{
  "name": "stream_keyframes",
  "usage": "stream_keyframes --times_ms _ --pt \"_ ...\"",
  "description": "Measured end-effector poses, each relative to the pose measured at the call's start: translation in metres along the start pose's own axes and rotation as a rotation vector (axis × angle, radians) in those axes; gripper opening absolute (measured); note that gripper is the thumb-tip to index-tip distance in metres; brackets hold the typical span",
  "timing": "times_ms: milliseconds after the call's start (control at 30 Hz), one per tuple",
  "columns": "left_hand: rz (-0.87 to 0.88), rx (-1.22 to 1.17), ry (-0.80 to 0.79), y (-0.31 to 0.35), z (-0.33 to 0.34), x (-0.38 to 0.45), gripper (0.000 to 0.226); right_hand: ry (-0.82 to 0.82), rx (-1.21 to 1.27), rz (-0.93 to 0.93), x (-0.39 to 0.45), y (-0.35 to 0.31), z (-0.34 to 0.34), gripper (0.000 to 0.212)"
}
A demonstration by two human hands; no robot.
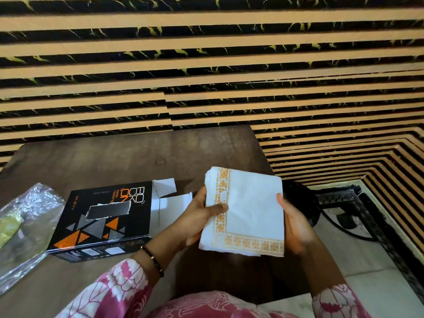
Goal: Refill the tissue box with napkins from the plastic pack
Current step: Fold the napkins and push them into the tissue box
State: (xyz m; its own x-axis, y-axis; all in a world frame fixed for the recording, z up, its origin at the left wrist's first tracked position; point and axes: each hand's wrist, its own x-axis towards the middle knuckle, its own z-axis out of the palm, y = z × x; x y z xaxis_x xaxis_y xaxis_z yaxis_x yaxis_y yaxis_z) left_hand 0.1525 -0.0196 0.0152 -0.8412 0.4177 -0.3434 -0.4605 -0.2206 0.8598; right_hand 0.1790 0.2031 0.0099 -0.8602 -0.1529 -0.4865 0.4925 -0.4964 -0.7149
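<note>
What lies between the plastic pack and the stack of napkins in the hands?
In the head view, the black tissue box lies between them on the table, its open white end flaps facing the napkins; the plastic pack sits at far left.

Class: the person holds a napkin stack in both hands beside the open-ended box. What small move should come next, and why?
Probably carry the napkins left to the box's open end flaps: both hands, left and right, already grip the stack, and the flaps stand open.

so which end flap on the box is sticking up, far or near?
The far flap, the white one at the box's open right end, nearest the wall. It stands up; the near flap lies flatter, toward the left hand.
</note>
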Motion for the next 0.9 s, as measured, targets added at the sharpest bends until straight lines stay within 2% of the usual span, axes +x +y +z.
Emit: stream_keyframes --times_ms 133,167,200,233,267,300,367,400,500,533,633,733,833,900 --pt "0.053 -0.049 -0.145 0.022 -0.001 -0.008 0.049 0.011 0.247 -0.129 -0.009 -0.009 0.002 0.053" --pt "0.063 -0.040 -0.189 0.027 0.000 -0.009 0.051 0.116 0.221 -0.079 -0.008 -0.007 0.010 0.047" --pt "0.065 -0.036 -0.225 0.032 0.001 -0.010 0.052 0.124 0.181 -0.085 -0.008 0.001 0.001 0.041" --pt "0.063 -0.032 -0.251 0.035 0.002 -0.010 0.052 0.251 0.191 -0.179 -0.006 0.002 -0.012 0.038" --pt "0.060 -0.023 -0.266 0.038 0.003 -0.010 0.052 0.464 0.129 -0.165 0.006 0.001 -0.014 0.039" --pt "0.063 -0.005 -0.266 0.039 0.004 -0.010 0.052 0.566 0.057 -0.199 0.013 0.001 -0.012 0.044" --pt "0.078 0.050 -0.209 0.041 0.002 -0.009 0.050 0.367 -0.001 -0.093 0.015 -0.003 0.010 0.052" --pt "0.086 0.079 -0.154 0.041 0.000 -0.008 0.047 0.264 0.092 -0.012 0.021 -0.005 0.022 0.057" --pt "0.119 0.132 0.000 0.040 -0.008 -0.005 0.038 -0.126 0.085 -0.055 0.015 -0.010 0.018 0.072" --pt "0.130 0.149 0.040 0.039 -0.010 -0.004 0.037 -0.190 0.034 -0.054 0.016 -0.009 0.015 0.074" --pt "0.163 0.245 0.123 0.037 -0.015 -0.004 0.038 -0.233 -0.170 -0.015 0.020 -0.009 0.015 0.076" --pt "0.126 0.315 0.147 0.036 -0.018 -0.006 0.036 -0.169 -0.408 0.019 0.024 -0.007 0.015 0.088" --pt "0.005 0.357 0.087 0.036 -0.024 -0.009 0.030 -0.149 -0.365 0.057 0.023 -0.008 0.014 0.078" --pt "-0.077 0.327 0.020 0.038 -0.029 -0.012 0.033 -0.212 -0.304 0.081 0.020 -0.012 0.012 0.080"
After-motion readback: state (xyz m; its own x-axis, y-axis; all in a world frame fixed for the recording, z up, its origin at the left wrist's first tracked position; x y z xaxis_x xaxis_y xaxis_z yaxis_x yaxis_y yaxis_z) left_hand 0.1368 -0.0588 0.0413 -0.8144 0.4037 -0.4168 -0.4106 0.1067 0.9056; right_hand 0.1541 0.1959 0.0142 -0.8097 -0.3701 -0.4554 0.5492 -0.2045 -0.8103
